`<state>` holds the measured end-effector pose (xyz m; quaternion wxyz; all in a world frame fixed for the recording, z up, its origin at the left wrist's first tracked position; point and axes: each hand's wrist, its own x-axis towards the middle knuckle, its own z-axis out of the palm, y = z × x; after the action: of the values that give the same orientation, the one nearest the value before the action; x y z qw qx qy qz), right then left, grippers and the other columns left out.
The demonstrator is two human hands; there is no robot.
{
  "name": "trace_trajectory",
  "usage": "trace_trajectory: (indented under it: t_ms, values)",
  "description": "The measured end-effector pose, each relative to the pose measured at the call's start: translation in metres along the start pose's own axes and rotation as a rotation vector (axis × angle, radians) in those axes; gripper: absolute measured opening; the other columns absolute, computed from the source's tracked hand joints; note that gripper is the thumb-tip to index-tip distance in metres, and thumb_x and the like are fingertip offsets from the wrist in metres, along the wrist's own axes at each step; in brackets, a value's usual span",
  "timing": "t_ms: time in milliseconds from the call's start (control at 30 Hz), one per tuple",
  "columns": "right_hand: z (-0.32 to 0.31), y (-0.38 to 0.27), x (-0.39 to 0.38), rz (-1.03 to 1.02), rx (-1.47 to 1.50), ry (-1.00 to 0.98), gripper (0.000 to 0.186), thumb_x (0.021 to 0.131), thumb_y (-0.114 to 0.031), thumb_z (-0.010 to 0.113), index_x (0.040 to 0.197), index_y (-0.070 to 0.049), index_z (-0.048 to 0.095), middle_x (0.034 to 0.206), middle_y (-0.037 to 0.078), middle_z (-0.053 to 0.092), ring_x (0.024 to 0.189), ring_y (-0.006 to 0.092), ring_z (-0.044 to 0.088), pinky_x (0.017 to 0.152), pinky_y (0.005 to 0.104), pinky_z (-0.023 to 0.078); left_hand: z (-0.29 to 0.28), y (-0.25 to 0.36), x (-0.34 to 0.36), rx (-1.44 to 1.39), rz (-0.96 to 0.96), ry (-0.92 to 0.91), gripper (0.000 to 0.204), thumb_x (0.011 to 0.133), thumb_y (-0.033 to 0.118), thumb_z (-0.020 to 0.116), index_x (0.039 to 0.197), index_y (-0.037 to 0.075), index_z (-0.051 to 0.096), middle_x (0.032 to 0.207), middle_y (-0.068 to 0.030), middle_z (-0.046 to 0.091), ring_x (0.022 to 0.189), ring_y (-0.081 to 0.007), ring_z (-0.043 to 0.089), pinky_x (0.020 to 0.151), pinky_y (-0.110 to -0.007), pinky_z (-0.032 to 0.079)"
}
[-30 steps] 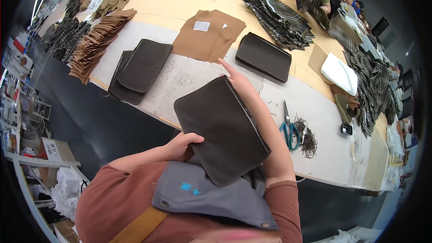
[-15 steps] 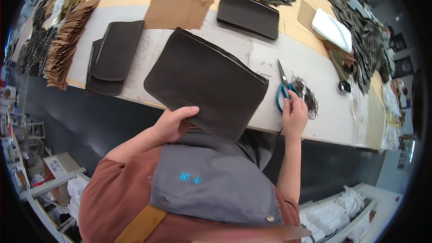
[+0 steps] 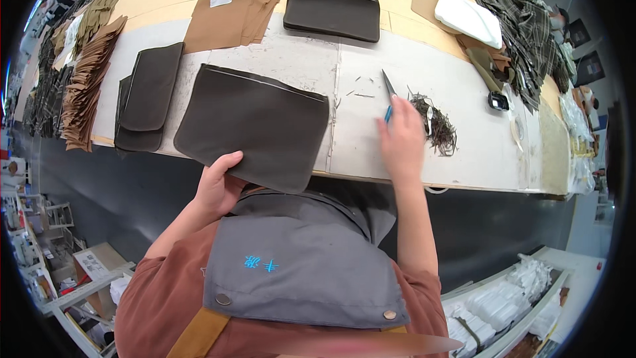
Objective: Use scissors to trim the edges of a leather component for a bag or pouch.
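Note:
My left hand (image 3: 218, 179) grips a dark, flat fabric piece (image 3: 252, 126) by its lower left edge, thumb on top; a pale line runs along its upper edge. My right hand (image 3: 403, 132) is over the handles of scissors (image 3: 389, 85) on the white work surface; its blurred fingers hide most of the handles, and I cannot tell whether they grip. A tangle of dark scraps (image 3: 438, 134) lies just right of that hand. Similar dark pieces (image 3: 149, 89) lie to the left, and another dark stack (image 3: 331, 10) lies beyond the held piece.
Brown cut panels (image 3: 218, 16), a brown bundle (image 3: 89, 86) and plaid cloth (image 3: 530, 59) lie around the table (image 3: 490, 166). A white pad (image 3: 467, 20) and a small black object (image 3: 498, 101) are at the right. A rack with white bundles (image 3: 497, 305) stands low right.
My right hand has moved from the held piece's top edge to the scissors. My left hand still holds the piece. The view has shifted, so the table's contents sit higher in the picture.

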<state>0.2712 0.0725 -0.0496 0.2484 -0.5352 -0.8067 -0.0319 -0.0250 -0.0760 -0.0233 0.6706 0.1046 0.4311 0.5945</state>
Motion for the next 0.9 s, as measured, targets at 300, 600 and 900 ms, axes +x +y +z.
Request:
trace_trajectory:
  t_ms: [300,600,900]
  values:
    - [0.073,-0.037,0.030,-0.108,0.059,-0.352,0.079,0.090,-0.061,0.038,0.148,-0.010,0.025,0.154,0.012,0.023,0.144,0.0241,0.016,0.115,0.0450,0.015,0.008,0.001,-0.003,0.020,0.036,-0.023,0.040,0.089,0.011,0.051,0.128,0.001,0.045,0.121,-0.0124,0.057,0.109,-0.0246,0.058,0.094,-0.041,0.047]
    - [0.019,-0.010,0.039,-0.010,-0.124,-0.121,0.053,0.093,-0.045,0.049,0.130,-0.007,0.051,0.137,0.017,0.047,0.128,0.0276,0.042,0.104,0.0449,0.032,-0.002,0.004,-0.005,0.006,0.076,0.003,0.040,0.088,0.009,0.054,0.127,0.001,0.046,0.120,-0.0118,0.057,0.108,-0.0223,0.058,0.092,-0.039,0.048]
    - [-0.014,0.053,-0.017,0.240,-0.110,-0.141,0.029,0.084,-0.015,0.064,0.108,0.000,0.056,0.104,0.018,0.056,0.099,0.0362,0.054,0.084,0.0441,0.044,-0.003,0.002,0.004,-0.010,-0.003,-0.037,0.038,0.088,0.009,0.056,0.124,0.000,0.048,0.117,-0.0117,0.058,0.107,-0.0223,0.059,0.092,-0.038,0.048]
